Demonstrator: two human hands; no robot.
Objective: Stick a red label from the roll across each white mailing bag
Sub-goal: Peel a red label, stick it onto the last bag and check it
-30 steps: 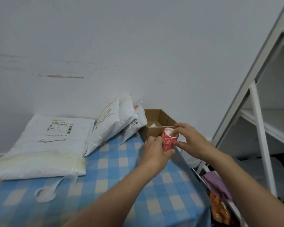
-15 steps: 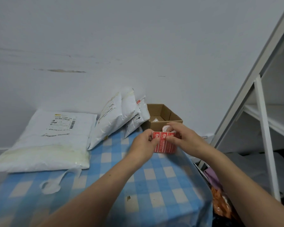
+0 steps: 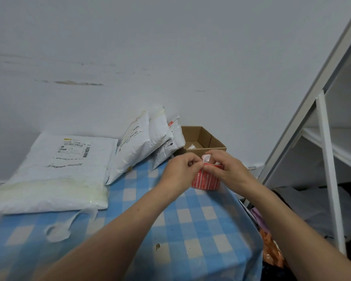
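Observation:
A roll of red labels [image 3: 206, 180] hangs between my two hands above the right side of the blue checked tablecloth [image 3: 170, 224]. My left hand [image 3: 181, 169] pinches its top edge with thumb and forefinger. My right hand [image 3: 226, 166] grips the roll from the right, fingers curled over its white core. A large white mailing bag [image 3: 55, 171] lies flat at the left. Two smaller white mailing bags [image 3: 139, 151] [image 3: 170, 146] lean against the wall behind my hands.
An open cardboard box [image 3: 203, 139] stands at the table's back right corner, just behind my hands. A curl of white backing strip [image 3: 65, 226] lies near the big bag. A white metal shelf frame [image 3: 330, 169] rises at the right, with bags on the floor.
The roll has dropped a little toward the table, and its red strip now hangs below my fingers. Both hands have closed in on the roll's top edge.

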